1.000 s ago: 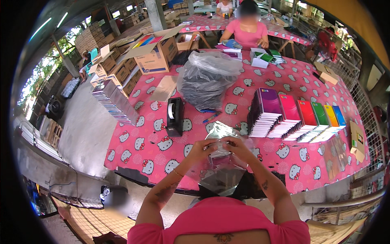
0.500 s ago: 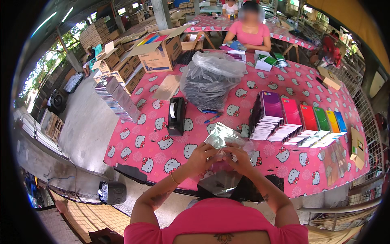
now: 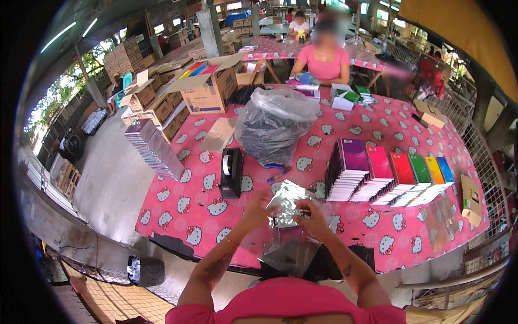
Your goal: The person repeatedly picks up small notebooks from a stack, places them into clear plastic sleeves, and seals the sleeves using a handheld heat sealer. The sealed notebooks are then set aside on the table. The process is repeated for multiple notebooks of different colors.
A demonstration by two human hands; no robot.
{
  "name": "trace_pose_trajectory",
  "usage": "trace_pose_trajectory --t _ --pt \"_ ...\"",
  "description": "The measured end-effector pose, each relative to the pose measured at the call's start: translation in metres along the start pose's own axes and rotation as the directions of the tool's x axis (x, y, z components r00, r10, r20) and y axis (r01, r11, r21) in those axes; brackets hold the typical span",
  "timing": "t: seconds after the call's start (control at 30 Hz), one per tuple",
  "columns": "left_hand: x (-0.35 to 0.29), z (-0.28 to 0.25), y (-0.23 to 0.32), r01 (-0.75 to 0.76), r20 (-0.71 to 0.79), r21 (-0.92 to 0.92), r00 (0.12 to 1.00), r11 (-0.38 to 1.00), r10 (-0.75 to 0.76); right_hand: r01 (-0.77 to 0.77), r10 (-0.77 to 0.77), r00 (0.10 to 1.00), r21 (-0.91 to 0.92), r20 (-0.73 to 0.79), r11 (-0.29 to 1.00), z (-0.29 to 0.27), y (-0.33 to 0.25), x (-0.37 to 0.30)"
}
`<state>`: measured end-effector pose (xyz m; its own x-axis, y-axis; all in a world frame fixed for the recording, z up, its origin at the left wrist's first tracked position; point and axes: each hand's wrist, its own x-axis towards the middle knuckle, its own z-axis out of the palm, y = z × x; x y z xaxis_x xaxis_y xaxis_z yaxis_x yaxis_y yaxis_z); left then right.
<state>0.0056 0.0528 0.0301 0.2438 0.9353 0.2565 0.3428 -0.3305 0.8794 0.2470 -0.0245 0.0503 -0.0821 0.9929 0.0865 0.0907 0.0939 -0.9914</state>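
Observation:
At the near edge of the table lies a shiny clear plastic bag (image 3: 290, 195), with more of the film (image 3: 288, 256) reaching down over the edge toward me. My right hand (image 3: 313, 217) pinches the bag on its right side. To the left of the bag is my left hand (image 3: 256, 210), its fingers smeared by motion, so its grip does not show. Something dark and flat lies under the film between the hands, too glary to make out. A black tape dispenser (image 3: 231, 175) stands beyond my left hand. Pens (image 3: 279, 174) lie beyond the bag.
Rows of coloured spiral notebooks (image 3: 353, 170) stand to the right. A large plastic sack (image 3: 275, 127) with dark contents sits mid-table. A tall notebook stack (image 3: 154, 148) is at the left edge, near open cardboard boxes (image 3: 208, 92). A co-worker (image 3: 324, 59) sits across the table.
My left hand has drawn away leftward from the right hand, and the gap between them has widened. The whole view has tilted up slightly.

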Motion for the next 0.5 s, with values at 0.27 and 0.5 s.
trace_pose_trajectory --t 0.27,0.5 --pt "0.042 -0.122 -0.07 0.523 -0.368 -0.157 0.756 0.838 -0.541 0.048 -0.05 0.998 -0.024 -0.046 0.999 0.008 0.016 0.004" --pt "0.001 -0.085 -0.06 0.193 -0.405 -0.649 0.731 0.736 -0.549 -0.037 0.041 0.997 0.054 -0.073 0.998 0.004 -0.001 -0.009"
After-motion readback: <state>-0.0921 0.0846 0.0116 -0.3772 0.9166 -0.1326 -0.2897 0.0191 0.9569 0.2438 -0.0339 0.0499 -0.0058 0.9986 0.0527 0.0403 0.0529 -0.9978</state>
